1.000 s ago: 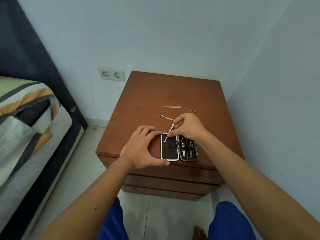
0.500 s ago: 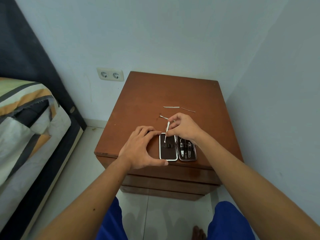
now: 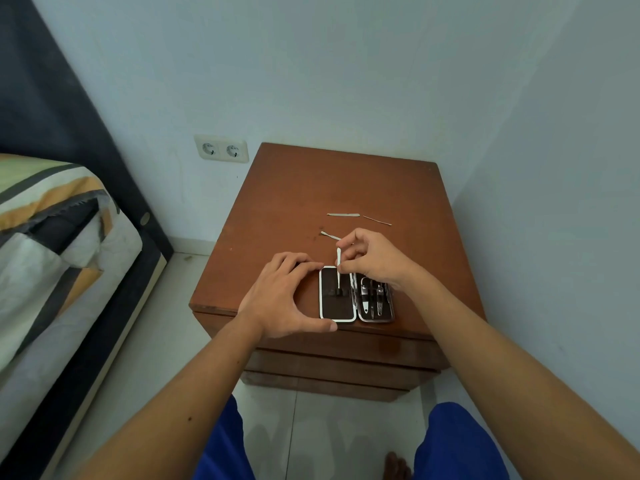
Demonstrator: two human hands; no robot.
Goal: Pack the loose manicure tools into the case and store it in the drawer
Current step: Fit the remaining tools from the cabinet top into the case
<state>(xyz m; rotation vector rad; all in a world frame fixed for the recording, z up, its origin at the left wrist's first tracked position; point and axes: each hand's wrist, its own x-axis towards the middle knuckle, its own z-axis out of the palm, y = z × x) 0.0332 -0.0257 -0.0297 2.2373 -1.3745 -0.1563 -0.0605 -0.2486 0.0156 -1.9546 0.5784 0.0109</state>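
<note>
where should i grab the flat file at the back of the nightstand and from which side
Pinch the file across its narrow width near the middle, coming straight down from above. It lies flat on the nightstand, running left to right, so its thin long edges are probably the only purchase; the thin pick lies just off its right end.

Open case [image 3: 338, 295] lies flat; slim tool [image 3: 338, 268] angled into its left half.

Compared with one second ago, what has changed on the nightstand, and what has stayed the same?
The right hand has swung the white tool it pinches from slanted to nearly upright and lowered its tip into the left half of the open case. The left hand still grips the case's left edge. Three loose tools stay behind on the nightstand.
</note>
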